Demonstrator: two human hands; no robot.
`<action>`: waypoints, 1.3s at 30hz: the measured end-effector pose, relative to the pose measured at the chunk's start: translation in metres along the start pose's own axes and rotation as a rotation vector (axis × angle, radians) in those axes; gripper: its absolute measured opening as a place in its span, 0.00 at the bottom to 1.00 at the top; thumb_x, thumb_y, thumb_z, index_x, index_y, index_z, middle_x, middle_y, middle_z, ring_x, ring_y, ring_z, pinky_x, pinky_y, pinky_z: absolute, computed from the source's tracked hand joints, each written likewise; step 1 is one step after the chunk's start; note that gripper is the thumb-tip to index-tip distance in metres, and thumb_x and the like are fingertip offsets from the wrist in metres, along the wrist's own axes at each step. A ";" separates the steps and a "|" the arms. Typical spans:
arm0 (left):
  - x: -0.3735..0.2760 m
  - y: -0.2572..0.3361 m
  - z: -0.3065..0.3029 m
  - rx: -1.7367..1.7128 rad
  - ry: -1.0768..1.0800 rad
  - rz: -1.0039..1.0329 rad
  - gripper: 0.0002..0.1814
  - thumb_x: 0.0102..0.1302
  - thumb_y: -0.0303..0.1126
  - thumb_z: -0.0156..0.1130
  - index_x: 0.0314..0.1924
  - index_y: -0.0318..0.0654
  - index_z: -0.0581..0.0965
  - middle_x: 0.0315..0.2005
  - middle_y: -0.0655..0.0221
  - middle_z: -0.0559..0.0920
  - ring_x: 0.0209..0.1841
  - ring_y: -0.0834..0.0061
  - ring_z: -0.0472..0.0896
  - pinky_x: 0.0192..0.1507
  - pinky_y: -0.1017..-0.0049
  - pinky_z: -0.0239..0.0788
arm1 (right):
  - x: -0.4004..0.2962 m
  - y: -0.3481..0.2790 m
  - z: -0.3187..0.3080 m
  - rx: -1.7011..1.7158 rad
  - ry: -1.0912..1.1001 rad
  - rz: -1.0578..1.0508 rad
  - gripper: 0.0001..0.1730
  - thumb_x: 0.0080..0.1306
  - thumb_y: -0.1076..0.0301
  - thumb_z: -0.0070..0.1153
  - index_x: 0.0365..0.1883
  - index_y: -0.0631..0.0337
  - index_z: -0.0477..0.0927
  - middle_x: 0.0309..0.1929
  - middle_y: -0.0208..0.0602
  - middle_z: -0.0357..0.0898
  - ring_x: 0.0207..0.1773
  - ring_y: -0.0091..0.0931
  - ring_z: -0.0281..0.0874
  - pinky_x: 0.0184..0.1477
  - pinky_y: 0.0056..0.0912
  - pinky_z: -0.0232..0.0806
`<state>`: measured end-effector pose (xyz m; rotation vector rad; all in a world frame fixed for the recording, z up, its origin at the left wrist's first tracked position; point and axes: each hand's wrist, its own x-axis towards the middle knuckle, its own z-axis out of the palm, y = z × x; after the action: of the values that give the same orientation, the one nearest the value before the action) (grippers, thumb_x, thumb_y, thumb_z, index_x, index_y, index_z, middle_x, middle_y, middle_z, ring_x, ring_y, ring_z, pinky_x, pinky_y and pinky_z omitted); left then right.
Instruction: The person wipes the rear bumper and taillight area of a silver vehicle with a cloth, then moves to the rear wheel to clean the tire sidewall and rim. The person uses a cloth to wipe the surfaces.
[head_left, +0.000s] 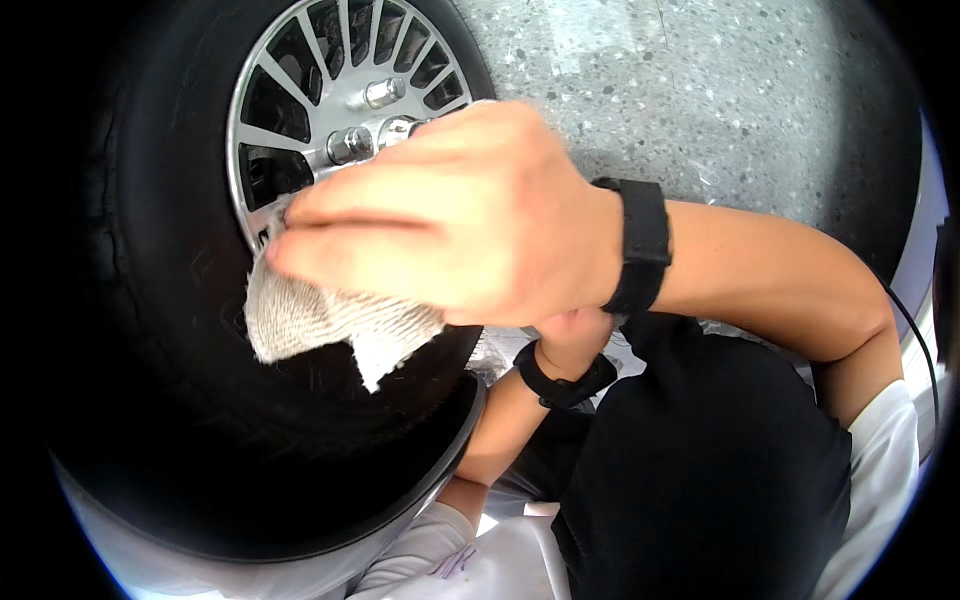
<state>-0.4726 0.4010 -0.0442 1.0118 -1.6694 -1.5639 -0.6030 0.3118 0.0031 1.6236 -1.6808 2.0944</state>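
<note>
My right hand (465, 217) grips a ribbed, off-white cloth (345, 319) against the lower part of an alloy wheel (352, 97). One cloth corner hangs over the black tyre (172, 210). Chrome lug nuts (350, 145) and part of a shiny centre cap (397, 129) show above my knuckles. The rest of the wheel face is hidden behind this hand. My left hand (577, 330) is mostly covered by the right one, near my knee, so its fingers and anything in them cannot be seen. Each wrist wears a black band.
A dark-edged wheel arch (457, 442) on a pale car body panel (240, 577) curves below the tyre. Speckled grey floor (720, 97) spreads beyond the wheel. My bent knee in black trousers (705, 450) is close on the right. A thin black cable (926, 345) runs down the right rim.
</note>
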 end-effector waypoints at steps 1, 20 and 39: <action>-0.001 -0.002 0.000 0.006 -0.018 0.004 0.16 0.69 0.19 0.61 0.56 0.25 0.78 0.51 0.55 0.85 0.54 0.64 0.83 0.58 0.67 0.73 | 0.000 -0.001 0.004 -0.002 0.021 -0.005 0.11 0.59 0.69 0.60 0.41 0.47 0.85 0.33 0.20 0.83 0.27 0.21 0.82 0.22 0.25 0.70; 0.002 -0.003 0.006 -0.118 0.033 -0.020 0.27 0.65 0.17 0.67 0.63 0.30 0.70 0.58 0.59 0.79 0.58 0.68 0.79 0.62 0.68 0.70 | -0.005 0.010 0.013 -0.203 -0.083 -0.216 0.11 0.66 0.60 0.58 0.46 0.43 0.77 0.37 0.22 0.82 0.27 0.21 0.80 0.25 0.23 0.68; -0.005 -0.009 -0.006 0.110 0.109 0.093 0.44 0.66 0.24 0.64 0.77 0.24 0.51 0.71 0.47 0.66 0.72 0.55 0.66 0.74 0.59 0.56 | 0.014 0.013 -0.021 0.287 0.168 0.459 0.22 0.56 0.75 0.70 0.49 0.56 0.78 0.36 0.38 0.87 0.35 0.35 0.89 0.39 0.33 0.79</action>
<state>-0.4640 0.4029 -0.0524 1.0404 -1.7164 -1.3461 -0.6309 0.3142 0.0059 1.1400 -1.9095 2.7032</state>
